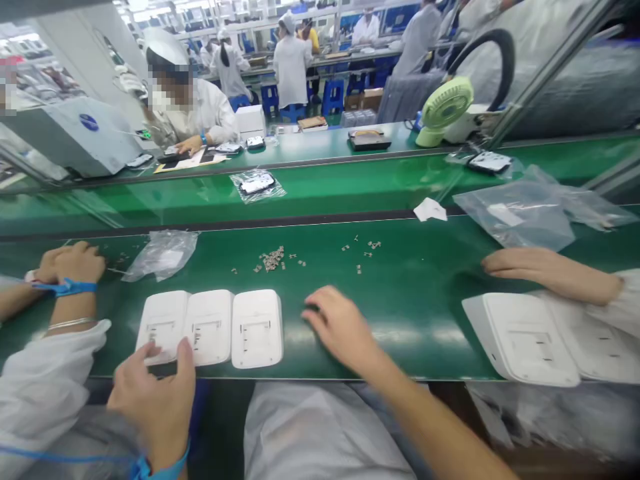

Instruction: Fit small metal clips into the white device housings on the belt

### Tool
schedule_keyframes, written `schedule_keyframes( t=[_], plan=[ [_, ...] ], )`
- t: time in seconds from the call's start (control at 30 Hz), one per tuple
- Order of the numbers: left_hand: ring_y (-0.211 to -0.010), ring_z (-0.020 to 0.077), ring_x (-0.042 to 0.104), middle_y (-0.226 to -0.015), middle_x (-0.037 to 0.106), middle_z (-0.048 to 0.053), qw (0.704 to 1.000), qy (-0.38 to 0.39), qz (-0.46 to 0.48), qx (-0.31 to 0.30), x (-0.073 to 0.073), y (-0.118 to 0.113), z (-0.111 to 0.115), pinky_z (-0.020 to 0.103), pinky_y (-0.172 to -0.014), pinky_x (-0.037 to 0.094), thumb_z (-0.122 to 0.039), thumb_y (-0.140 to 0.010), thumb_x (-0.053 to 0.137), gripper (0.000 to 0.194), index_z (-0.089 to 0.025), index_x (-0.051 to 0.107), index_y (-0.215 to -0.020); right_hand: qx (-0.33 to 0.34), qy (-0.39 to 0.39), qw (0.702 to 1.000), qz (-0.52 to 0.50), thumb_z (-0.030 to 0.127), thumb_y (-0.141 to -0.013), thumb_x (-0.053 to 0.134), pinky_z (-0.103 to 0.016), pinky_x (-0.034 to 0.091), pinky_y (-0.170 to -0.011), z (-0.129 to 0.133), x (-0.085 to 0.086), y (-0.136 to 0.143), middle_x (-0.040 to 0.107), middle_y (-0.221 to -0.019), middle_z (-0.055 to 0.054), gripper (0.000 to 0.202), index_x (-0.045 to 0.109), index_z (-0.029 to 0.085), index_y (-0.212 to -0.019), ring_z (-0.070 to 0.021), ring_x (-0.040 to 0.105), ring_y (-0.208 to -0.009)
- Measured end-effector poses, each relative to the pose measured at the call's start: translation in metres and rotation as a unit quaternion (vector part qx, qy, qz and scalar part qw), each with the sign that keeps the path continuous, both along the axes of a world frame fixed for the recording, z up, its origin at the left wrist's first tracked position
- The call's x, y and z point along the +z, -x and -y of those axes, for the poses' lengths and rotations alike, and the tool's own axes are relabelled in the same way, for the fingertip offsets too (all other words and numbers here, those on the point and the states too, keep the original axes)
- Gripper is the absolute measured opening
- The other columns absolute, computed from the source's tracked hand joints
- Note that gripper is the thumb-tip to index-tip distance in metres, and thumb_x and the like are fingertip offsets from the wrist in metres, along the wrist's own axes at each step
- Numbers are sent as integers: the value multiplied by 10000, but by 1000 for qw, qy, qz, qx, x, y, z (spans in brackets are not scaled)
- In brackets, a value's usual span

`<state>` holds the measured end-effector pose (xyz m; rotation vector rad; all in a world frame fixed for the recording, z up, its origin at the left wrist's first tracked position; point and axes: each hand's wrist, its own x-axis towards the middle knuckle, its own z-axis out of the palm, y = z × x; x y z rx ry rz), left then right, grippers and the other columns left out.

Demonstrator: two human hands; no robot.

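My left hand [156,400], a blue strap at its wrist, is over the lower edges of the left white plastic housing [167,308] and the middle white housing [210,308]. Its thumb and fingers are apart, with nothing visible between them. A third white housing [257,307] lies to the right in the same row. Above the green bench my right hand [343,328] has curved fingers, with a small gap between thumb and forefinger and no part visible in it. Beyond it lies a pile of small metal pieces [273,259], and several loose metal pieces [370,247] are scattered farther right.
Other people's hands rest at the far left [75,270] and right [555,273]. More white housings [533,340] stand at right. Plastic bags [167,255] and a paper scrap [430,209] lie on the bench [400,300]. A raised shelf holds a green fan [447,103]; a co-worker sits behind it.
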<state>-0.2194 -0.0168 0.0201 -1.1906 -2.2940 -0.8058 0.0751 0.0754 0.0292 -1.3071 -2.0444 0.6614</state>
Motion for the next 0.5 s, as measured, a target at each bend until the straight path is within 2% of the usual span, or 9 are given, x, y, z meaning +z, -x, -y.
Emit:
schedule_keyframes(
  t=[0.07, 0.1, 0.17, 0.23, 0.3, 0.37, 0.5],
  plan=[
    [-1001, 361, 636, -918, 662, 123, 995, -78, -40, -39, -2, -20, 6, 520, -915, 466, -405, -776, 707, 384, -166, 611, -1062, -96, -38, 991, 84, 208, -942, 588, -313, 465, -700, -31, 5, -34, 639, -968, -57, 85, 640, 203, -875, -183, 615, -798],
    [-937, 333, 642, -873, 645, 97, 988, -117, -53, -86, -3, -36, 9, 507, -891, 480, -341, -748, 744, 369, -178, 605, -1048, -133, -39, 983, 123, 216, -925, 615, -311, 443, -675, -45, 5, -49, 632, -944, -56, 68, 634, 199, -862, -191, 607, -794],
    [-818, 260, 646, -842, 637, 54, 957, -162, -59, -232, -4, -73, 13, 435, -800, 500, -218, -715, 783, 364, -206, 591, -1024, -180, -33, 969, 168, 227, -896, 657, -302, 404, -639, -68, 2, -71, 624, -915, -58, 49, 628, 191, -879, -198, 596, -777],
    [-831, 233, 650, -872, 644, 52, 923, -166, -33, -344, -1, -113, 11, 413, -795, 492, -128, -743, 757, 347, -203, 589, -1037, -192, -25, 964, 183, 206, -876, 679, -293, 378, -620, -81, -5, -81, 617, -867, -52, 64, 622, 187, -855, -192, 585, -745],
    [-852, 216, 642, -895, 640, 59, 893, -158, 23, -420, 3, -148, 5, 404, -800, 486, -78, -792, 696, 307, -185, 581, -1055, -187, -27, 964, 184, 158, -888, 646, -286, 369, -616, -84, -12, -79, 607, -819, -46, 98, 608, 187, -802, -179, 573, -713],
    [-858, 207, 626, -896, 627, 56, 871, -154, 76, -460, 7, -174, -3, 401, -803, 480, -74, -830, 644, 252, -186, 569, -1043, -184, -39, 966, 180, 122, -920, 579, -285, 378, -628, -80, -15, -73, 607, -821, -51, 148, 598, 189, -790, -175, 574, -719],
    [-858, 202, 599, -900, 610, 55, 845, -139, 113, -504, 11, -208, -25, 394, -810, 463, -103, -870, 608, 188, -185, 556, -1030, -185, -71, 967, 163, 152, -972, 510, -291, 432, -707, -56, -3, -76, 642, -926, -62, 138, 609, 202, -891, -186, 606, -820]
  ],
)
